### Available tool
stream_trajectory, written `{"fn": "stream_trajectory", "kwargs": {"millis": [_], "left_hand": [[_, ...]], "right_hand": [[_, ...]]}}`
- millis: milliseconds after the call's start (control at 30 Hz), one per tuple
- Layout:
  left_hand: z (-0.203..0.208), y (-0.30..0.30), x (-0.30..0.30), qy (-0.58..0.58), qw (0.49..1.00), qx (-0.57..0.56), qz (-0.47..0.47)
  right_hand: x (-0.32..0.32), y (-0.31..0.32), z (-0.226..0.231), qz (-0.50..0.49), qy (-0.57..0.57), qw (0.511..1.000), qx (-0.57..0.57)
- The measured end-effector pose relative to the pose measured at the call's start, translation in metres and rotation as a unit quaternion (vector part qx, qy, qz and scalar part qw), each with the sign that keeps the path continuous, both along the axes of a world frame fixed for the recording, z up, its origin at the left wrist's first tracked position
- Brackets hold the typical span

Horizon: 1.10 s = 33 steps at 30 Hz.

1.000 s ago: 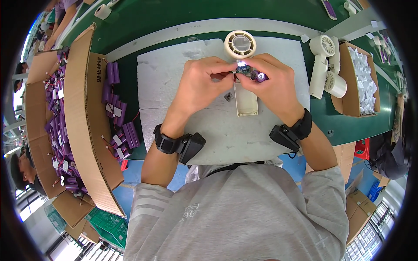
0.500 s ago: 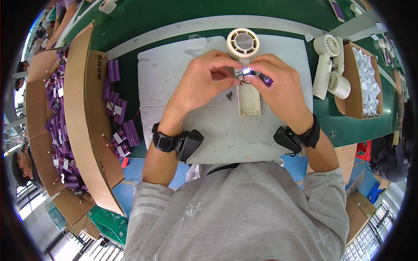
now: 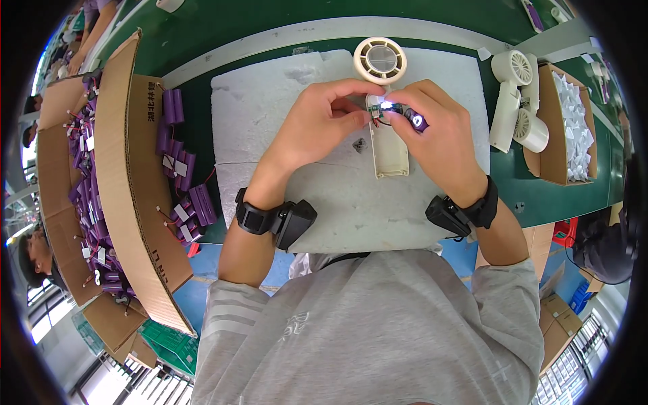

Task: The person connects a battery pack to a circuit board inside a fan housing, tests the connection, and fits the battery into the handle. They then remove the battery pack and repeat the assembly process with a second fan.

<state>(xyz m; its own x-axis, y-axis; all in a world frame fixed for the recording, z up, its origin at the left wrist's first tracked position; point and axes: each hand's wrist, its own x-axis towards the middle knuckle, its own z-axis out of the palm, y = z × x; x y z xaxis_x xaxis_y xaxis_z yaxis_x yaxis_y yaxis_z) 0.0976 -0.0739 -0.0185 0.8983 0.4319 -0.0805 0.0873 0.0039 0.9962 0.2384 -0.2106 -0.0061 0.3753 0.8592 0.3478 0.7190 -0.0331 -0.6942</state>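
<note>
**Both hands pinched over the fan shell on the foam pad**

I saw my left hand curled, its fingertips pinched on a small circuit piece with a lit point at the top of the cream plastic handle shell. My right hand was closed around a purple cylindrical battery, touching that same piece. The shell lay on the white foam pad, its upper end hidden by my fingers. Just above the shell sat a round cream fan grille. Right of the pad lay finished white handheld fans; left of it, a cardboard box of purple batteries.
</note>
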Motion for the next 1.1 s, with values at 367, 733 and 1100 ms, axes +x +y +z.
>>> {"fn": "stream_trajectory", "kwargs": {"millis": [367,733,1100], "left_hand": [[0.003,-0.003,0.002,0.038,0.999,0.011,0.007],[0.004,-0.008,0.004,0.0,0.976,0.218,0.016],[-0.005,0.001,0.001,-0.046,0.99,0.133,0.025]], "right_hand": [[0.004,-0.002,-0.002,0.014,-0.029,0.999,-0.026],[0.016,-0.001,-0.004,0.03,0.017,0.997,-0.076],[0.045,-0.009,0.037,0.081,0.271,0.916,-0.283]]}}
